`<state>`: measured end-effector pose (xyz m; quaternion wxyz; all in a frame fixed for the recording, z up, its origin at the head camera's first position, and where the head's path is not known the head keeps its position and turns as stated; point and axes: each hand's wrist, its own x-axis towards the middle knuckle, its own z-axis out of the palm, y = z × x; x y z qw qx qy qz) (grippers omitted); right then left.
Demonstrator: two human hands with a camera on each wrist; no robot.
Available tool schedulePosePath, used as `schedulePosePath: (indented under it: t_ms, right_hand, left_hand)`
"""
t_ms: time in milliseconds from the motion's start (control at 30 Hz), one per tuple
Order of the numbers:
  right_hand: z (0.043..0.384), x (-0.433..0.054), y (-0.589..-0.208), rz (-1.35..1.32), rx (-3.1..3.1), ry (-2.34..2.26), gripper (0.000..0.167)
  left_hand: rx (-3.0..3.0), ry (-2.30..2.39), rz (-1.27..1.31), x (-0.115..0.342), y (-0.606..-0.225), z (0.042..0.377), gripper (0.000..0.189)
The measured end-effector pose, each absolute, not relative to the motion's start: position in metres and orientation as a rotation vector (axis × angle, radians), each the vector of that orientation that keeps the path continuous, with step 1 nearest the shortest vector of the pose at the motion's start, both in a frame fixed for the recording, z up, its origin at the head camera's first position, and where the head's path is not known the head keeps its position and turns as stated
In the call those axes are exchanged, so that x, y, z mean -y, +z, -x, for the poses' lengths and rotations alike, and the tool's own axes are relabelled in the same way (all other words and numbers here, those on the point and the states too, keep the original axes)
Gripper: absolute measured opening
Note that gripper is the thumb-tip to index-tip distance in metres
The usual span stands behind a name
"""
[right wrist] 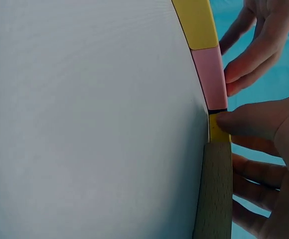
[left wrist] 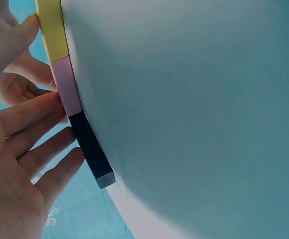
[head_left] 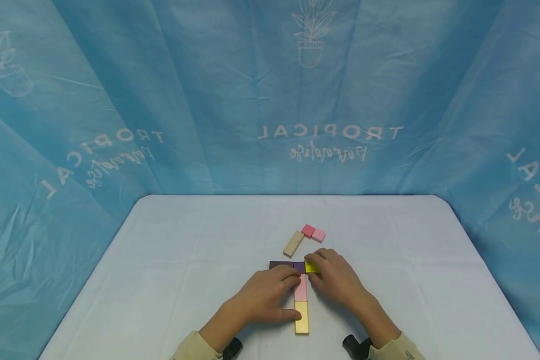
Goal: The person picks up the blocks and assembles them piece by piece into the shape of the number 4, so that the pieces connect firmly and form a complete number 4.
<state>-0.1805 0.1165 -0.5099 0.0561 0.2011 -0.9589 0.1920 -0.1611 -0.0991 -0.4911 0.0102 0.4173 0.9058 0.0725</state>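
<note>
A row of a black block [head_left: 276, 264], a purple cube [head_left: 299, 267] and a yellow block [head_left: 311, 267] meets a column of a pink block [head_left: 300, 290] and a gold block [head_left: 302, 327] below it. My left hand [head_left: 265, 295] rests on the pieces with extended fingers, its thumb touching the gold block. Several of its fingertips touch the black block [left wrist: 92, 149]. With thumb and forefinger, my right hand [head_left: 339, 277] pinches the yellow block [right wrist: 214, 130]. Close by its other fingers, a wooden block [right wrist: 215, 191] shows in the right wrist view.
Beyond the row lie a loose wooden block [head_left: 293, 244], a red cube [head_left: 308, 230] and a light pink cube [head_left: 318, 235] on the white table [head_left: 198, 235]. Blue printed curtains [head_left: 234, 100] surround the table at the back and sides.
</note>
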Motion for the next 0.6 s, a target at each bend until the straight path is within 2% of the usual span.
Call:
schedulePosePath:
  t_ms: [233, 600]
  right_hand:
    - [0.178, -0.121, -0.505, -0.544, 2.932, 0.605, 0.043]
    - [0.180, -0.130, -0.499, -0.561, 2.875, 0.651, 0.037]
  left_hand:
    - [-2.817, 0.221, -1.284, 0.099, -0.489, 0.160, 0.074]
    - [-2.819, 0.204, -1.267, 0.099, -0.490, 0.161, 0.075]
